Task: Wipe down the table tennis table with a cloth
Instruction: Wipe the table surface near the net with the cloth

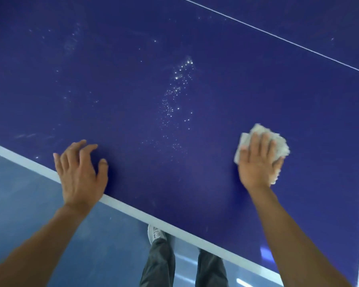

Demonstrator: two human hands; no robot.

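The dark blue desk (133,79), a table tennis top, fills most of the view, with its white edge band (133,208) running from 9 o'clock down toward 5 o'clock. The crumpled white cloth (278,141) lies on the desk at about 4 o'clock, well inside the edge band. The right hand (257,162) lies flat on top of it, fingers straight and pressing it against the surface, not curled round it.

The left hand (81,172) is at about 8 o'clock, holding nothing. Its fingers are spread and slightly bent, fingertips on the blue surface, and its palm is over the edge band.

A streak of small water droplets (174,96) glints near the centre, trailing from about 6 o'clock up toward 12. A thin white line (278,36) crosses the desk at 1 o'clock.

Below the edge, at 6 o'clock, dark trousers (158,264) and a pale shoe (154,234) show above a grey-blue floor (29,193).
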